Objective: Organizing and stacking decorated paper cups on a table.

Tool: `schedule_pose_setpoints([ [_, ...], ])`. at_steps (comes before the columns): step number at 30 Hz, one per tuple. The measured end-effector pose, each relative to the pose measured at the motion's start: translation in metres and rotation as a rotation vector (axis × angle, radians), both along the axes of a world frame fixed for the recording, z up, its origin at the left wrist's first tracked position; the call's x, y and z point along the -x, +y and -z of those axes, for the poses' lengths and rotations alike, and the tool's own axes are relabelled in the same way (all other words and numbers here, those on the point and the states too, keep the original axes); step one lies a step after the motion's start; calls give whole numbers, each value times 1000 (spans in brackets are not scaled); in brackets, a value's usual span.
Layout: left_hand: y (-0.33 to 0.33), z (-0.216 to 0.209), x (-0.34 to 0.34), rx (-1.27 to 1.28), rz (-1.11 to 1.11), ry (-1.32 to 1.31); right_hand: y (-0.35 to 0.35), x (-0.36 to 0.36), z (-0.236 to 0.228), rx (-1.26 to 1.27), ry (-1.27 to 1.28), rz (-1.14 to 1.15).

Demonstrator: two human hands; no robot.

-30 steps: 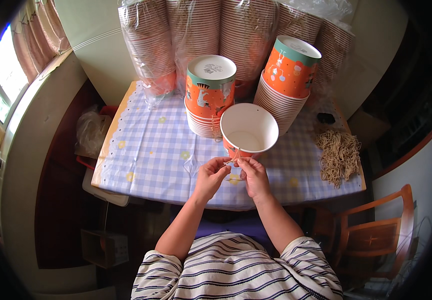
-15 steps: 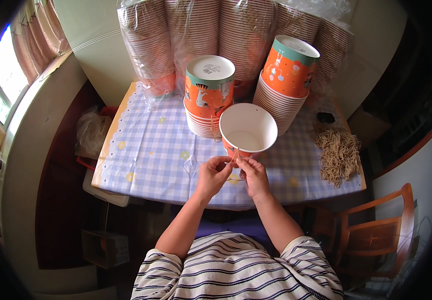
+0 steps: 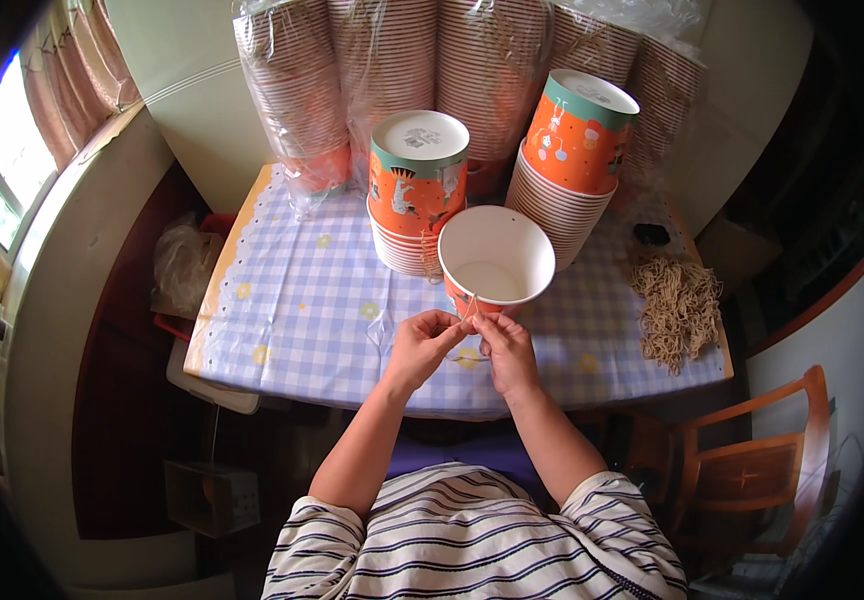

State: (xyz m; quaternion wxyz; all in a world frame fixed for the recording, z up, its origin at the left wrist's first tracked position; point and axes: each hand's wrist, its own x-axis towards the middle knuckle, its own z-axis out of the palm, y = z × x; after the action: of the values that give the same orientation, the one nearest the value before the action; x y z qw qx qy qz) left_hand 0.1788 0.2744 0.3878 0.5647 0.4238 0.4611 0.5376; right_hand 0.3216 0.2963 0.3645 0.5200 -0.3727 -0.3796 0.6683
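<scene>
Just beyond both hands, the open paper cup [image 3: 497, 262] sat as it had a second before, barely shifted. Left hand [image 3: 422, 347] and right hand [image 3: 505, 349] stayed pinched together on a thin string [image 3: 471, 309] at its near rim; work apparently remained mid-step.

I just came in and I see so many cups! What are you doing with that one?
A person in a striped top sits at a table with a blue checked cloth. The left hand and right hand meet at the near side of an open orange paper cup, pinching something thin there, maybe string. Behind it stand two stacks of upside-down cups and wrapped sleeves of more cups. A pile of tan strings lies to the right.
</scene>
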Motion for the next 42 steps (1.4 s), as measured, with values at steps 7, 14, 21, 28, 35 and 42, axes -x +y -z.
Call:
schedule_pose_setpoints([
  [7,4,15,5,-42,-11,-19,-4,4,-8,-25,-19,15],
  [14,4,11,11,79,18,-141,-4,5,-10,-17,-18,46],
  [21,2,10,9,113,12,-213,-6,3,-8,-3,53,-76],
  [28,2,12,10,134,39,-249,-7,10,-4,-45,20,-54],
  [35,2,20,15,181,56,-371,-6,9,-4,-32,20,-32],
  [42,-3,2,5,37,-12,-100,-8,7,-8,-68,5,-51],
])
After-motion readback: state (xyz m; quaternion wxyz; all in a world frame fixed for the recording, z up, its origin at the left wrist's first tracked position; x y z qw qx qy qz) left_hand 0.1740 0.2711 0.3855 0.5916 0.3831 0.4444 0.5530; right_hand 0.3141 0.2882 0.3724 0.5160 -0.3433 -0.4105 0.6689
